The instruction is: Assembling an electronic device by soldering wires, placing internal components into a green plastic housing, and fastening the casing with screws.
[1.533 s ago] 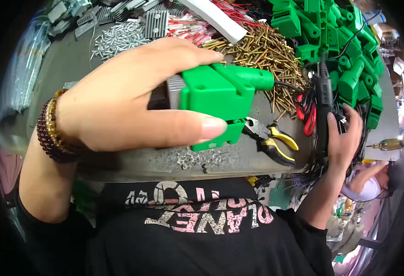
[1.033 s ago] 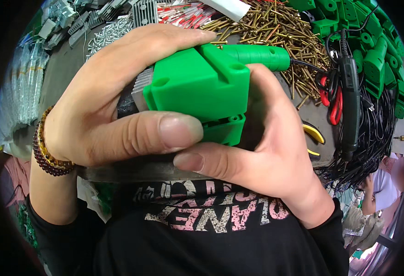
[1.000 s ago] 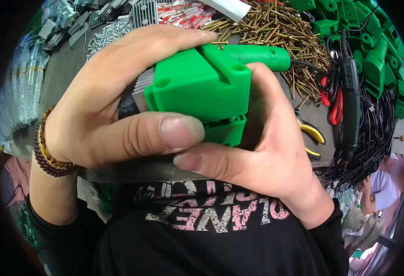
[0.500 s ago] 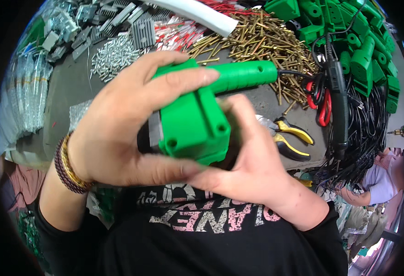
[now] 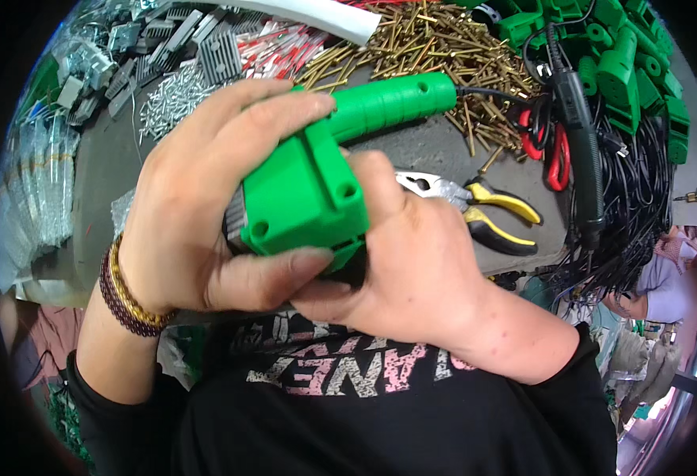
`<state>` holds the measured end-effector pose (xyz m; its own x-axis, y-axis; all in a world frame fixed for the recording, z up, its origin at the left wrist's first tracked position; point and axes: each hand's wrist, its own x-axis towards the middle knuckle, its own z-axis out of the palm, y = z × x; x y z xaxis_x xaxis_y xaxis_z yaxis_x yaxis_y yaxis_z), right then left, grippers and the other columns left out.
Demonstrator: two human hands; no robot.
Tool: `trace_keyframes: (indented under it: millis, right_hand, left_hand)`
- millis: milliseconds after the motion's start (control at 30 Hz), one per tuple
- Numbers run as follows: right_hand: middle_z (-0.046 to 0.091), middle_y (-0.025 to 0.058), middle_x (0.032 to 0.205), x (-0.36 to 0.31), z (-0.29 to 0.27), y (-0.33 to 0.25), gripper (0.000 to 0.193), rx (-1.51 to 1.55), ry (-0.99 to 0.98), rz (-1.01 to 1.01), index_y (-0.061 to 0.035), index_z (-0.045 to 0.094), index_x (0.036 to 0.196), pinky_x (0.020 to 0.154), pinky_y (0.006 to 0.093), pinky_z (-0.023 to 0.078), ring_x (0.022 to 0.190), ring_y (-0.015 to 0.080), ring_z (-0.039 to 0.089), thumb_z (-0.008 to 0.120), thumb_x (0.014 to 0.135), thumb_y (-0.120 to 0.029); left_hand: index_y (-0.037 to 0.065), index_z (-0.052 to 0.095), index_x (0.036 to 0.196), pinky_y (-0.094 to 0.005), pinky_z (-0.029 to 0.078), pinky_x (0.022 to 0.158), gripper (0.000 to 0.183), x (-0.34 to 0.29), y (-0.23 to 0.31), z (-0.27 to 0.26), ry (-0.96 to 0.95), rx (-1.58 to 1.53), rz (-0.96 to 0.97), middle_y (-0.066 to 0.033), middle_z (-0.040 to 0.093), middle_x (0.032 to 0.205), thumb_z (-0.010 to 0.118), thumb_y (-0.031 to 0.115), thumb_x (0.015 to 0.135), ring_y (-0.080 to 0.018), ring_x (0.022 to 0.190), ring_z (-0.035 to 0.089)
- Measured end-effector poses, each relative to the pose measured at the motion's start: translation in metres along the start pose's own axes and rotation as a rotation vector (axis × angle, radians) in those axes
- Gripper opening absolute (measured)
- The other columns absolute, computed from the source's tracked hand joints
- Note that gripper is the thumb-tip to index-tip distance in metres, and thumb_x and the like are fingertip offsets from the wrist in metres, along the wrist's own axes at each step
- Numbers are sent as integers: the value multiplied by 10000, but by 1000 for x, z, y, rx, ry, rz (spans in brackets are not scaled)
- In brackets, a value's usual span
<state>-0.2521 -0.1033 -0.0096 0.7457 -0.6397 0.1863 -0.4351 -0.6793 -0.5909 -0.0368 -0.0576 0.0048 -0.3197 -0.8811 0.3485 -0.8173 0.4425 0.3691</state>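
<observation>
A green plastic tool housing with a ribbed handle is held between both hands, a black cord leaving the handle's far end. My left hand wraps its left side, fingers over the top and thumb along the near edge. My right hand is closed against its right and near side, its fingertips partly hidden by the housing. Two screw holes show on the box-shaped end facing me. Grey ribbed metal shows at its left side. Pliers with yellow-and-black handles lie on the table just right of my right hand.
Brass-coloured screws are heaped beyond the handle, with silver screws further left. Green housings, black cords, red-handled scissors and a black corded tool lie right. Clear plastic bags lie left. Another person sits far right.
Both hands and the green housing have moved slightly left. The right hand has turned, its fingers now tucked closer to the housing. More of the pliers shows.
</observation>
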Motion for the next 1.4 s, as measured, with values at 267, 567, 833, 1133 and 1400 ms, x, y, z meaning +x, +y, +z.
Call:
trace_keyframes:
  millis: [267, 567, 833, 1133, 1400]
  right_hand:
    - [712, 202, 831, 1, -3, 1, 764, 77, 7, 25, 31, 494, 1220, 659, 453, 587, 754, 409, 712, 903, 677, -318]
    - [720, 146, 971, -10, -54, 25, 542, 112, -63, -180, 1, 665, 1226, 674, 361, 550, 818, 297, 717, 860, 760, -195]
    - [617, 41, 835, 15, -26, 32, 274, -185, 220, -371, -94, 707, 1057, 579, 340, 529, 707, 222, 648, 729, 785, -112]
    - [668, 79, 838, 30, -33, 30, 293, -219, 204, -413, -46, 701, 953, 579, 355, 522, 688, 254, 654, 804, 685, 13]
    - [660, 55, 939, 55, -49, 24, 233, -184, 21, -316, -83, 698, 989, 773, 388, 490, 863, 270, 632, 785, 775, -111]
  left_hand:
    - [-47, 539, 1374, -441, 404, 1082, 913, 4, -4, -4, -38, -174, -12, -231, 588, 1336, 555, 691, 835, -375, 1241, 571]
    - [-25, 499, 1419, -500, 383, 1102, 1046, -12, 15, 1, -24, -66, -4, -269, 540, 1378, 897, 496, 605, -427, 1308, 505]
    - [-39, 397, 1466, -514, 380, 1107, 1312, -24, 16, -2, 78, -65, -53, -340, 395, 1484, 901, 678, 489, -453, 1334, 470]
    - [-52, 436, 1416, -463, 418, 1035, 1093, -31, 5, 4, 140, -172, -150, -229, 554, 1382, 817, 660, 679, -398, 1267, 552]
    - [-72, 405, 1419, -498, 418, 1029, 1181, -37, 13, 3, 119, -209, -74, -240, 560, 1358, 838, 688, 625, -414, 1194, 573]
